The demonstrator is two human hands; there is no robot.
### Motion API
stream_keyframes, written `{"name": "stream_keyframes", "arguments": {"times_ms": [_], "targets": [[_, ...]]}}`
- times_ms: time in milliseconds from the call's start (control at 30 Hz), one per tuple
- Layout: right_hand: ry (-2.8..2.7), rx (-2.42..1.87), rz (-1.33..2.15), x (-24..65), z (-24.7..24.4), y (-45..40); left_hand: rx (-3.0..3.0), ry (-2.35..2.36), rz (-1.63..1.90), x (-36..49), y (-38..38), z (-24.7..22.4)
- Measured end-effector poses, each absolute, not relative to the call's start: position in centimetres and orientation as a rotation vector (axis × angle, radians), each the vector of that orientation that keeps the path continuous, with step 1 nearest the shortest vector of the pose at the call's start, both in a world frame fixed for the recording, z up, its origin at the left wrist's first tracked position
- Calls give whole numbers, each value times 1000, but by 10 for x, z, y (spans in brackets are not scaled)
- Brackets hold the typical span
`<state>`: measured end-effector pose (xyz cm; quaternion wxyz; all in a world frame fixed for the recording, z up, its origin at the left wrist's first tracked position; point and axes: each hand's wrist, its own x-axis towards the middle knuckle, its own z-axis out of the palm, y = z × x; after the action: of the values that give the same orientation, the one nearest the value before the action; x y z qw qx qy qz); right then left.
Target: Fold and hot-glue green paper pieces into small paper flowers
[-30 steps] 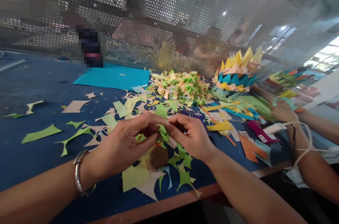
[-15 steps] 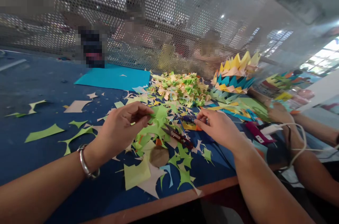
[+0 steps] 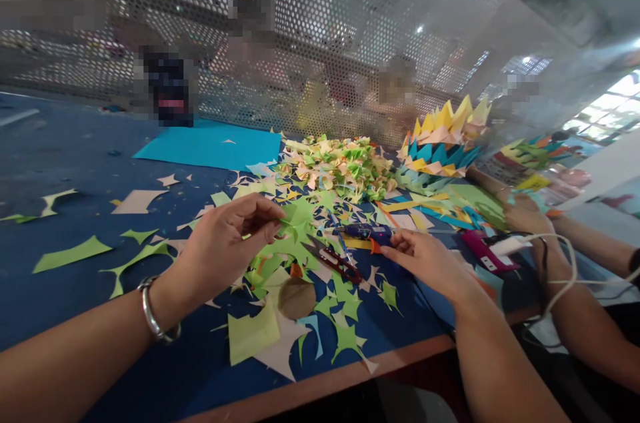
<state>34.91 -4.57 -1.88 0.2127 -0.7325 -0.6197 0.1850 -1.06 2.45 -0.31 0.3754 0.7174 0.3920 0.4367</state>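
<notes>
My left hand pinches a green paper piece between thumb and fingers, above the scraps. To the right, my right hand hovers by a dark blue glue gun with an orange trigger. Its thumb reaches to the trigger and the other fingers curl loosely apart from it; whether they touch the gun I cannot tell. Between my hands lie dark red thread snips, blades toward the left hand. A round brown disc rests on paper scraps nearer the table edge.
Behind my hands is a heap of small folded paper pieces. A blue sheet lies left of it, a layered paper-point model right. A co-worker's hand is near a magenta device with a white cable. Perforated metal stands behind.
My right hand has moved right and slightly down, uncovering more of the glue gun and its orange trigger. The left hand keeps its pinch on the green paper piece, with a small shift left.
</notes>
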Motion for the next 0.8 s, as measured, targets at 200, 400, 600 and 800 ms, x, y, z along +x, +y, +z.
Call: {"name": "stream_keyframes", "arguments": {"times_ms": [200,400,600,800], "targets": [[-1539,-1883,737,347,-21,-52,1849,1003,1117,-11,26,-5],[-1158,-1507,1137,329,-6,-61,1834,983,1102,-11,24,-6],[-982,-1263,1391,318,-7,-64,1849,992,1063,-11,23,-6],[-1011,-1198,1462,303,-6,-59,1831,908,1070,-8,22,-7]]}}
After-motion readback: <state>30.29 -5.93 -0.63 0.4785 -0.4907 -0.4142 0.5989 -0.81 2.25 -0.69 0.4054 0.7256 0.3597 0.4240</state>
